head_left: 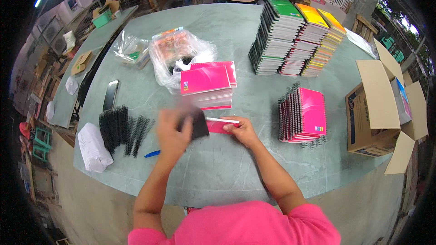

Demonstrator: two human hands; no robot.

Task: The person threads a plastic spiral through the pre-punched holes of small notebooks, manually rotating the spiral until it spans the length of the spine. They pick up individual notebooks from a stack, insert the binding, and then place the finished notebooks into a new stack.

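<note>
My left hand (170,132) is blurred with motion and grips a black wire spiral binding (198,122) against the left edge of a pink notebook (220,125) that lies on the grey-green table. My right hand (242,130) pins that notebook down at its right end. Just behind it sit two stacks of unbound pink notebooks (209,84). A row of loose black spiral bindings (121,129) lies to my left.
A pile of bound pink notebooks (303,114) lies to the right, beside an open cardboard box (379,106). Tall stacks of green, yellow and orange notebooks (295,36) stand behind. A phone (111,94), plastic bags (177,54), a blue pen (152,154) and a white wrapped packet (93,147) lie left.
</note>
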